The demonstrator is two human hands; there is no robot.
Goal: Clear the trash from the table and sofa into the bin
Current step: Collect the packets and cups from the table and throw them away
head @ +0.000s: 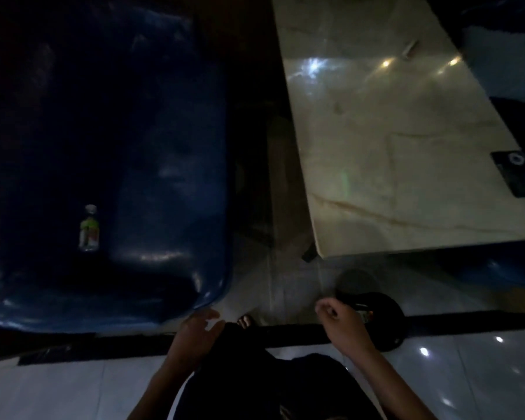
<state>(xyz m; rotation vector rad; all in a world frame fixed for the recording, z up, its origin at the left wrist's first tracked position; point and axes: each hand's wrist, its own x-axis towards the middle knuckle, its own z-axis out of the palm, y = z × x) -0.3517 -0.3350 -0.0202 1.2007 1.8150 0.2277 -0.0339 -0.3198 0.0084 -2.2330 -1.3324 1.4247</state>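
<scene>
A small clear plastic bottle (89, 228) with a green label lies on the dark blue sofa (164, 165) at the left. The pale marble table (406, 153) fills the upper right; a thin stick-like piece (409, 49) lies near its far end. A round black bin (376, 316) stands on the floor below the table's near corner, with some trash inside. My right hand (343, 322) hovers over the bin's left rim, fingers curled, nothing visibly held. My left hand (197, 331) is low by the sofa's near corner, fingers apart and empty.
A dark flat card or device (519, 174) lies at the table's right edge. A white cushion (497, 65) sits at the far right. A black strip (255, 334) crosses the glossy tiled floor. My bare foot (246, 321) shows between the hands. The scene is dim.
</scene>
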